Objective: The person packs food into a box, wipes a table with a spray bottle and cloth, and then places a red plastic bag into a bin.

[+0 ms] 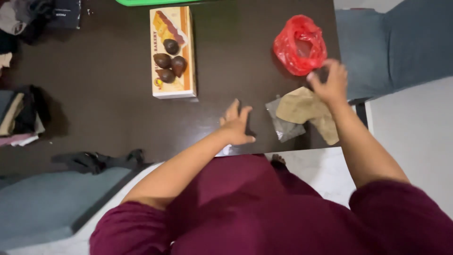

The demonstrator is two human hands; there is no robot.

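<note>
The left hand [236,125] lies flat on the dark bench [94,94] at lower centre of the frame, fingers spread loosely and palm down, with nothing in its grip. The right hand [329,82] is further right and higher, blurred, its fingers curled at the lower edge of a crumpled red plastic bag [299,43] in the upper right; whether it actually pinches the bag or something dark beneath it cannot be told. Just below that hand a tan paper piece [304,111] lies on the bench, overlapping a grey clear wrapper [283,126] to its left, between the two hands. In the upper middle a long orange and white carton [172,52] lies flat, with four dark brown pointed fruits [170,61] resting on top of it, well apart from both hands. Folded clothes [19,113] are stacked at the left edge, and a dark cloth [96,160] hangs over the bench's lower left edge
</note>
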